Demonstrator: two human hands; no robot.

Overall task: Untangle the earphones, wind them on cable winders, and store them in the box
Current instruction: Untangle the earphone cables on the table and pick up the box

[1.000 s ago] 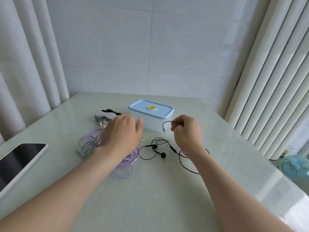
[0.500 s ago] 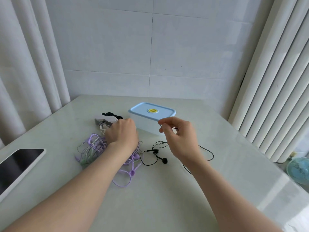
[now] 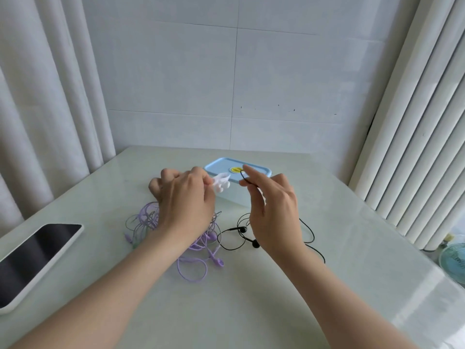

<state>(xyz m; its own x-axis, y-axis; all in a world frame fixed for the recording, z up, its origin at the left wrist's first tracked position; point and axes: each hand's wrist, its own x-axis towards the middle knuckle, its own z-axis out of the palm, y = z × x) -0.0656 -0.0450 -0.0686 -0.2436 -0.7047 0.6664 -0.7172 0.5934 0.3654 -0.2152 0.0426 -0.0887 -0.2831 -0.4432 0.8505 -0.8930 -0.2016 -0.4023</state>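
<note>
Winder (image 3: 221,183), it seems, pinched in left hand (image 3: 186,200) | black earphone cable (image 3: 242,175) pinched in right hand (image 3: 271,210) | box (image 3: 259,170) just behind

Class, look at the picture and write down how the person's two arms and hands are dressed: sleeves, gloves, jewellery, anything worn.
Nothing worn shows. The left forearm and right forearm are bare to the frame's edge, no sleeve in view. The left hand and right hand have no gloves, and no ring, watch or bracelet shows on the sides facing the camera.
</note>
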